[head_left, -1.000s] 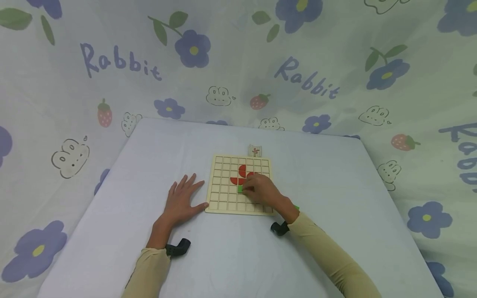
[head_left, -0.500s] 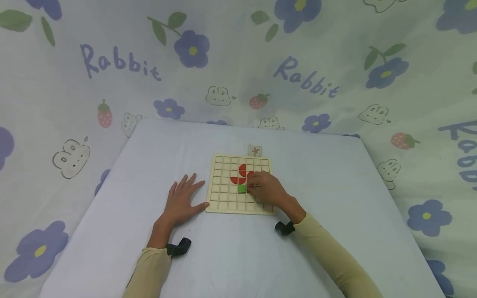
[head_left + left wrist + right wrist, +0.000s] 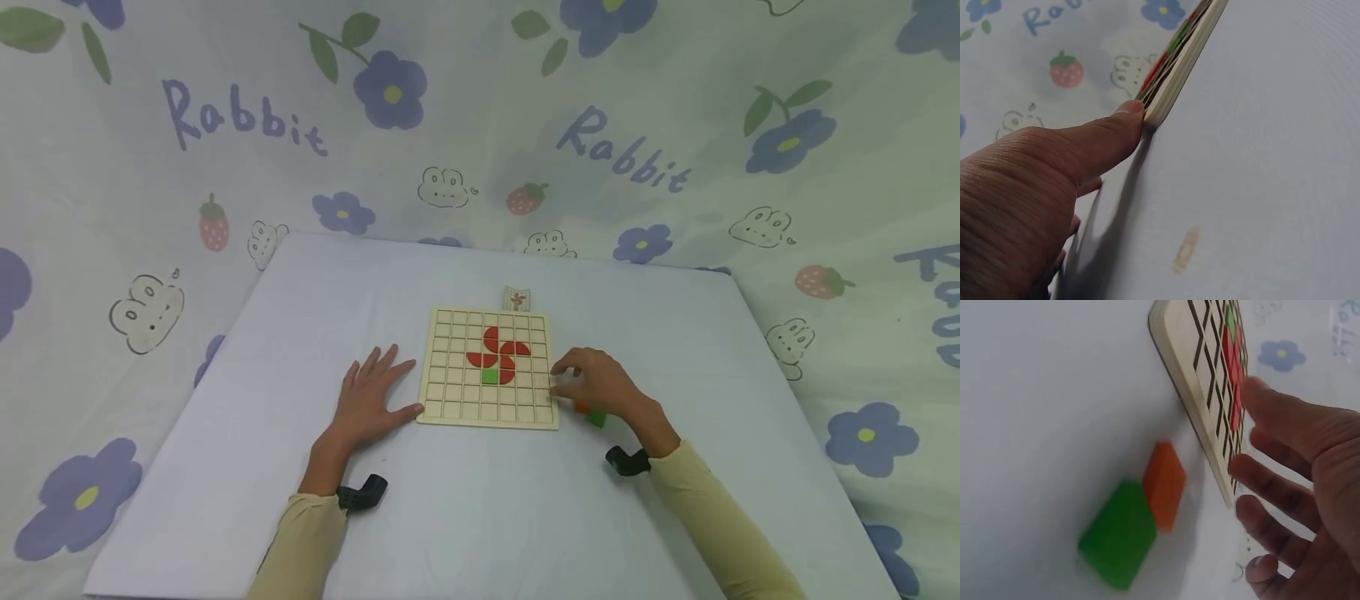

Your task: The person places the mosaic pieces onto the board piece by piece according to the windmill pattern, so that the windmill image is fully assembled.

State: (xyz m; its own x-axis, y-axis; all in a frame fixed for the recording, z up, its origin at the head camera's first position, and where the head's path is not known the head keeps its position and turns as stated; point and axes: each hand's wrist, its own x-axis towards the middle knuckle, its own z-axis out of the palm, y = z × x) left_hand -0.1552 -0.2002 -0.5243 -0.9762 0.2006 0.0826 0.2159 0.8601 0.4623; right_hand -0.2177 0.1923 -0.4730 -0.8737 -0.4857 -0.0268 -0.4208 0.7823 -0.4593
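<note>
A pale wooden grid board (image 3: pixel 450 398) lies on the white-covered table. Set in its cells are several red rounded pieces (image 3: pixel 507 369) in a pinwheel shape, with one green square (image 3: pixel 490 377) just below them. My left hand (image 3: pixel 369 402) rests on the table with fingers spread, its thumb (image 3: pixel 1116 128) touching the board's near left corner. Beside the board's right edge hovers my right hand (image 3: pixel 600 383), holding nothing, thumb and fingers apart. Under it lie an orange block (image 3: pixel 1164 484) and a green block (image 3: pixel 1119 534), touching or nearly so; the hand partly hides them in the head view.
A small card (image 3: pixel 517 299) with a red pattern on a grid lies just behind the board's far edge. The white table (image 3: pixel 450 517) ends at a printed cloth backdrop (image 3: pixel 480 125). Black wrist cameras sit on both wrists, such as the right one (image 3: pixel 627 461).
My right hand has left the green square on the board and moved right, past the board's edge, its fingers parting. More red pieces are uncovered. The left hand stays put.
</note>
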